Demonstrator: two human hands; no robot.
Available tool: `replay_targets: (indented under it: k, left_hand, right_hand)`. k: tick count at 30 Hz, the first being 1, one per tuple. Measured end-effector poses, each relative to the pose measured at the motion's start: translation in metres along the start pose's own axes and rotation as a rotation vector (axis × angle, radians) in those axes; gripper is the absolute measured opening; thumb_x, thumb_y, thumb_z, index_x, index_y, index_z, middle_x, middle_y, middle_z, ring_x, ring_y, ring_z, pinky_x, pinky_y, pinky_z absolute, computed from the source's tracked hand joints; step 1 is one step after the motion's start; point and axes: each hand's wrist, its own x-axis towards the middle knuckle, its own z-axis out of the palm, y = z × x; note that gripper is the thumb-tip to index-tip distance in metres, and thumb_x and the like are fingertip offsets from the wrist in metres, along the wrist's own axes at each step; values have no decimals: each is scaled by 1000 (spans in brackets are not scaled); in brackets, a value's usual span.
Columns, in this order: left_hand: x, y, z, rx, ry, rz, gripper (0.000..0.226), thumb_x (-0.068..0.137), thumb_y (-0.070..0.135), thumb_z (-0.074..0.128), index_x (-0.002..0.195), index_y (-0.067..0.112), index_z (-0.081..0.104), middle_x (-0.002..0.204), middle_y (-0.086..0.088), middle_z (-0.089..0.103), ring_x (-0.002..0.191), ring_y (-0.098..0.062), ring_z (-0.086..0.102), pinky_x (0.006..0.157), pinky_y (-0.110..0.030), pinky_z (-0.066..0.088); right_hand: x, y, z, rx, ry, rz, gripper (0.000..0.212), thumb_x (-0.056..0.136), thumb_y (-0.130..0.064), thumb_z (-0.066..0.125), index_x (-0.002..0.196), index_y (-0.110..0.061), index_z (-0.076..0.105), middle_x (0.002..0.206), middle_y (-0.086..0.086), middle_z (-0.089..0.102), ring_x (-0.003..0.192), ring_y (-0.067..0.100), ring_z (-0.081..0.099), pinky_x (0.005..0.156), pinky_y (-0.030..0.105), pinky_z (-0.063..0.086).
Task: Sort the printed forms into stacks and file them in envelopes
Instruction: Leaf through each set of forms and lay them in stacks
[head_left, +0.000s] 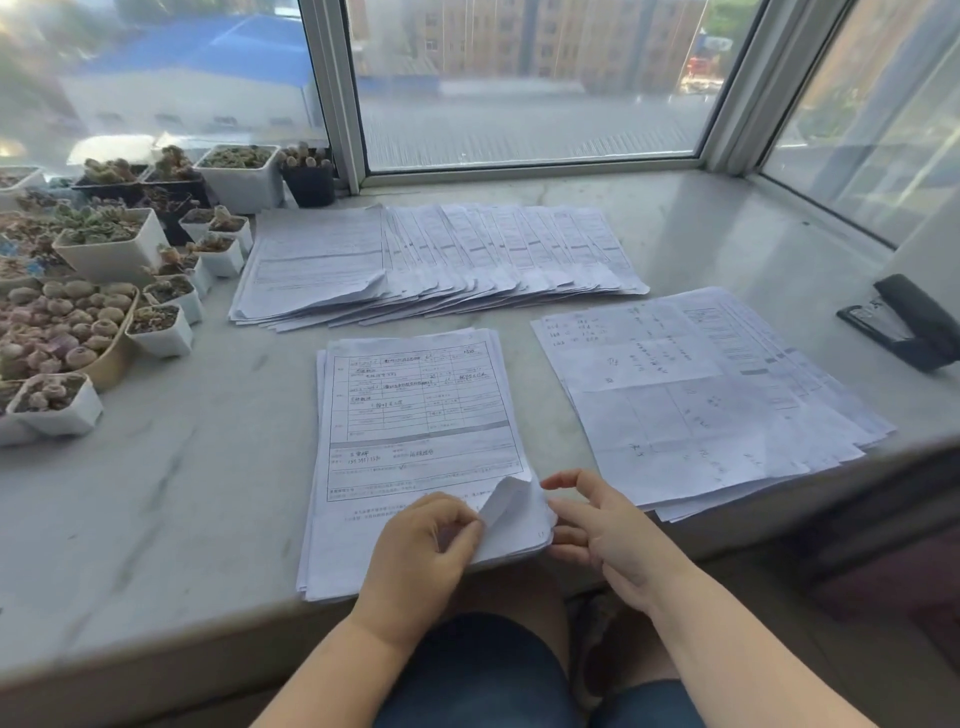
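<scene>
**Forms on the marble worktop, corner of the top sheet lifted**

Forms in the nearest stack (415, 441) lie at the front edge of the worktop (171, 483), directly before the person. The left hand (426, 551) rests on the lower part of this stack, its thumb and fingers pinching the bottom right corner of the top sheet (506, 506), which curls upward off the pages beneath. The right hand (597, 525) hovers just beside that corner with fingers spread and loosely bent, gripping nothing; whether its fingertips touch the stack's edge cannot be told.

To the right, near the hand, a second pile of forms (701, 405) lies fanned out, the sheets face down with print showing faintly through. Farther back, toward the window (524, 78), a third batch of forms (431, 260) is spread in a long overlapping row.

A black stapler (906, 325) sits at the far right of the worktop. Small pots of succulents (104, 291) crowd the left side.
</scene>
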Motion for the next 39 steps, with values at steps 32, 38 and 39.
replay_targets:
  k: [32,38,39]
  left_hand:
    - [6,-2,-10,66,-101,50,14,91,20,58,96,28,69,78,14,62,77,-5,57,71,-22,46]
    - [-1,0,-2,93,3,102,56,93,8,50,128,48,34,66,12,49,58,-8,50,57,-17,41]
    - [-1,-1,-3,91,-4,109,51,92,8,50,121,49,41,72,12,56,65,-7,54,60,-15,42]
  right_hand:
    - [10,-14,6,-260,-50,21,13,87,-7,67,91,-17,75,85,-1,73,70,5,65,62,20,53]
    - [9,-12,11,-309,-30,-72,35,84,-1,65,110,-24,66,87,8,69,77,14,67,65,26,55]
    - [10,-13,12,-328,-23,-83,37,84,-4,67,113,-27,63,81,6,68,73,13,67,61,23,52]
